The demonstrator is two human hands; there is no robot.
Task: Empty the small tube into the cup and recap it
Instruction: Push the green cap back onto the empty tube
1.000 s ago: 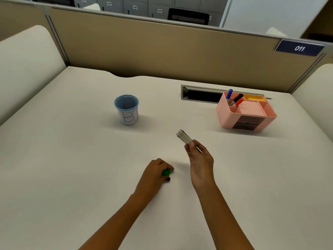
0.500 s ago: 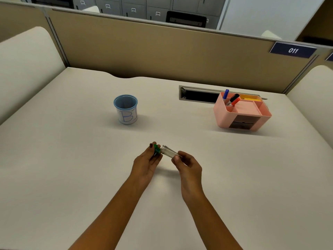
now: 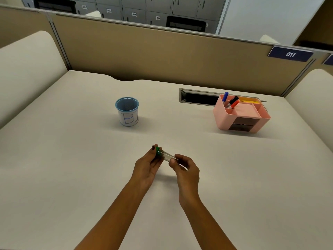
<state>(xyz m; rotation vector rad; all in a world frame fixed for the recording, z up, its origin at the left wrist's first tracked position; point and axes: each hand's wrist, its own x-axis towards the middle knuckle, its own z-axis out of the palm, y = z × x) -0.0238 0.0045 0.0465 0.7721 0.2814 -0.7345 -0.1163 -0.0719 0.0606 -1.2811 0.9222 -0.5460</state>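
Note:
A small clear tube (image 3: 167, 156) lies nearly level between my two hands, a little above the desk. My right hand (image 3: 185, 168) pinches its right end. My left hand (image 3: 147, 164) has its fingers round the green cap (image 3: 158, 150), which sits against the tube's left end. The tube looks see-through; I cannot tell whether anything is inside. A blue mesh cup (image 3: 127, 113) with a white label marked "B1" stands upright farther back and to the left, apart from both hands.
A pink desk organiser (image 3: 241, 114) with markers stands at the back right. Behind it is a dark cable slot (image 3: 198, 98) in the desk. A tan partition (image 3: 162, 56) closes off the back, with padded cream side panels left and right.
My left hand lifted the green cap off the desk and brought it to the tube's open end. My right hand tipped the tube down to nearly level. Both hands have hardly moved in the last half second.

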